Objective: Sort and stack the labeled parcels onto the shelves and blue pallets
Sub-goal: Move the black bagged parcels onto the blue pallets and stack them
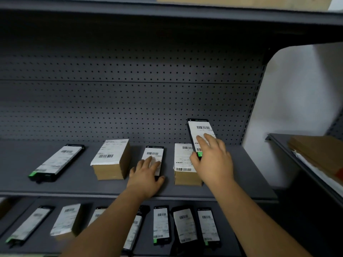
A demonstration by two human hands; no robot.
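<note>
Left hand (146, 175): lies flat, fingers straight, on a black parcel (154, 158) on the middle shelf (78, 184).
Right hand (211, 156): grips another black parcel (201, 134), tilted up above a brown box (185, 164).
Lower shelf (46, 243): a row of labeled parcels.

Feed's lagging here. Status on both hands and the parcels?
Left hand flat on a black parcel on the shelf. Right hand holds another black parcel tilted over a brown box. Nothing blocking.
</note>
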